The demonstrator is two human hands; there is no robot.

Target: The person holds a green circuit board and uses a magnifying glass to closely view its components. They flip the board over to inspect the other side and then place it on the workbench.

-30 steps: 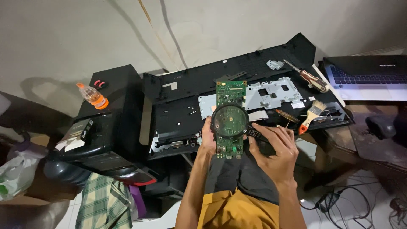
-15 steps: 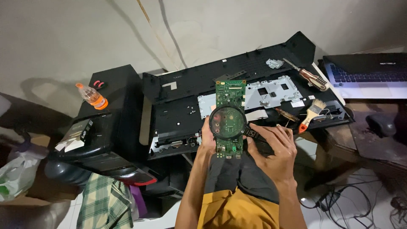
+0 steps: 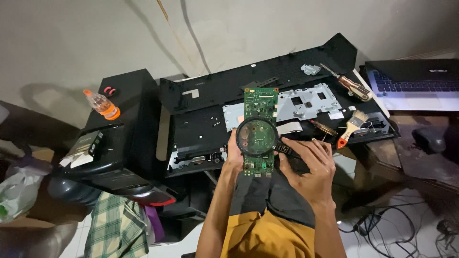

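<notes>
A long green circuit board [image 3: 261, 102] is held upright over my lap by my left hand [image 3: 234, 154], which grips its lower left edge. My right hand [image 3: 308, 162] holds the black handle of a round magnifying glass [image 3: 256, 137], whose lens lies over the middle of the board. Behind the board lies an opened black device chassis [image 3: 201, 129] with a grey metal plate [image 3: 306, 101] inside it.
A screwdriver with a brown handle [image 3: 354, 86] and a small brush with an orange handle [image 3: 350, 128] lie on the chassis at right. An open laptop [image 3: 416, 88] sits at far right. A small bottle with an orange cap [image 3: 103, 104] rests on a black box at left. Cables cover the floor at lower right.
</notes>
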